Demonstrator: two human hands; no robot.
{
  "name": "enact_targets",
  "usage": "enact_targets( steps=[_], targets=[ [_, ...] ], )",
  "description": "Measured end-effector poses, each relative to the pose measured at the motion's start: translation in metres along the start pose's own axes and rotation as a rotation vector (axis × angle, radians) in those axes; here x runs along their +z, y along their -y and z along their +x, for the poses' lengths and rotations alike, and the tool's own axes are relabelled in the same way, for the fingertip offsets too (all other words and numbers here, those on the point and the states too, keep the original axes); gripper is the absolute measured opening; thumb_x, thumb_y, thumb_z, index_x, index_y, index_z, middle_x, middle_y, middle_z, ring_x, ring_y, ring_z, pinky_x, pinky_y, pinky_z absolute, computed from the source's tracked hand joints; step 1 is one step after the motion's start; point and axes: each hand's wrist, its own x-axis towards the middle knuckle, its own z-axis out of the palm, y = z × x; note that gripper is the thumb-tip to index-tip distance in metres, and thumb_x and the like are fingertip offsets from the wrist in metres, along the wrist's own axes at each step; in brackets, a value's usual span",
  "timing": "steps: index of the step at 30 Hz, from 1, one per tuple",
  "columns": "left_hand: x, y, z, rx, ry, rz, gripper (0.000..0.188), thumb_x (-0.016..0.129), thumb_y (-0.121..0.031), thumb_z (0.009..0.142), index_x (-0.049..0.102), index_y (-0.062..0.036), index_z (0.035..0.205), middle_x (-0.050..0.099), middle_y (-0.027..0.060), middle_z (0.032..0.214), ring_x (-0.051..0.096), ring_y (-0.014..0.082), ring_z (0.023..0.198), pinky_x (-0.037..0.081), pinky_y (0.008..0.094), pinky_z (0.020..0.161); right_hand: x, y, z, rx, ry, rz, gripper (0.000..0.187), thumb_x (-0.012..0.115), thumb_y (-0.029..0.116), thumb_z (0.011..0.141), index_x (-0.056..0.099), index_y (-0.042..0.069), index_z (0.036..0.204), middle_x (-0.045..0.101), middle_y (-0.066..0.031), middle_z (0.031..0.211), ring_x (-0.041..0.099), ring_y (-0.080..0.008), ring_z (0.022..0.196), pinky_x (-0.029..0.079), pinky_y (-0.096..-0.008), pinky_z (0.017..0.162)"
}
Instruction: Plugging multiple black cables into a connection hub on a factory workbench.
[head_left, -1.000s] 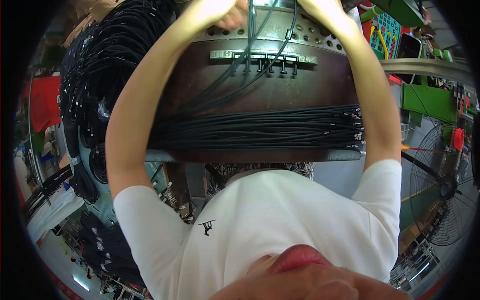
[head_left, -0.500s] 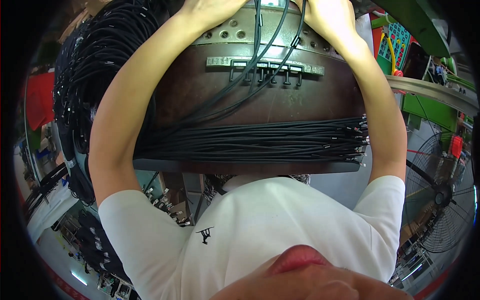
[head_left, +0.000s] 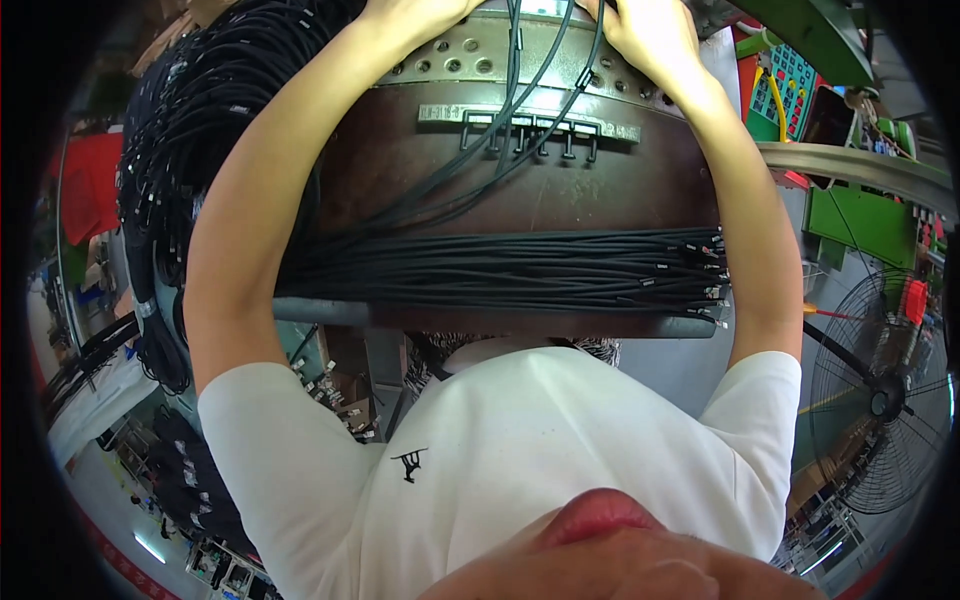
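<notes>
My left hand [head_left: 425, 14] and my right hand [head_left: 650, 28] reach to the top edge of the view, over the far side of a metal plate with holes [head_left: 540, 65]. The frame cuts off most of the fingers, so their grip cannot be made out. Between the hands a few black cables [head_left: 545, 75] run up out of view; one passes right beside my right hand. These cables cross a metal bar with black pegs [head_left: 545, 128] on the brown tabletop [head_left: 600, 195]. Nearer to me lies a flat row of many black cables [head_left: 500, 270], their small connectors [head_left: 715, 275] at the right.
A thick heap of black cables [head_left: 225, 75] hangs at the left side. On the right are a metal rail [head_left: 860, 165], a green machine part [head_left: 810, 40], a keypad panel [head_left: 790, 85] and a standing fan [head_left: 885, 400]. A red cloth [head_left: 88, 190] hangs at far left.
The whole view has shifted slightly, with the table a little higher in it. Both hands stay by the top edge, and the cables between them have barely moved.
</notes>
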Motion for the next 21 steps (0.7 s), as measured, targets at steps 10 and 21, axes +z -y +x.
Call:
enact_targets(
  steps=[10,21],
  targets=[
    [-0.104,-0.044,-0.189,-0.458,0.819,-1.496,0.054,0.057,-0.039,0.095,0.054,-0.0023,0.135,0.060,0.0145,0.132,0.048,0.0328,0.132,0.039,0.0422,0.108,-0.147,0.028,-0.299,0.785,-0.501,0.237,0.038,0.046,0.001,0.097,0.047,-0.005,0.135,0.061,-0.0182,0.122,0.060,-0.0265,0.112,0.045,-0.0379,0.101],
    [-0.024,-0.098,-0.354,-0.614,0.572,-0.208,0.039,0.060,-0.021,0.083,0.065,-0.0005,0.116,0.063,0.0236,0.118,0.058,0.0434,0.110,0.044,0.0491,0.097,-0.050,0.085,-0.452,0.715,0.244,0.149,0.039,0.063,0.010,0.090,0.054,-0.002,0.126,0.058,-0.0132,0.123,0.053,-0.0253,0.111,0.043,-0.0384,0.098]
  ],
)
